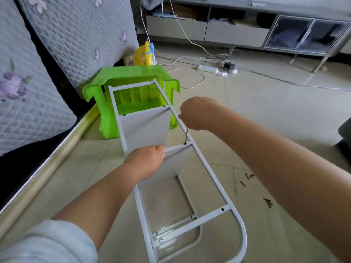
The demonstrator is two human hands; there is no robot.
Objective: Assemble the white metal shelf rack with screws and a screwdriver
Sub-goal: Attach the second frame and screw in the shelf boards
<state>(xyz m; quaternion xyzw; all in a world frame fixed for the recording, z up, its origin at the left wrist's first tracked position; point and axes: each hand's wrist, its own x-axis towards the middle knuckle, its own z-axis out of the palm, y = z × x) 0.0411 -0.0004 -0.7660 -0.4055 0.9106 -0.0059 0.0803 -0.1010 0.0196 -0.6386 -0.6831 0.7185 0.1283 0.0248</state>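
Right now the right hand [197, 112] grips the screwdriver [186, 135], tip on a screw [184, 143] in the floor-laid rack [205, 164], while the left hand [146, 158] pinches the shelf panel [174, 160]; if the panel shifts, the bit may slip.

Rack [207, 173] on floor [266, 114], stool [133, 73] behind, screws [267, 202] right
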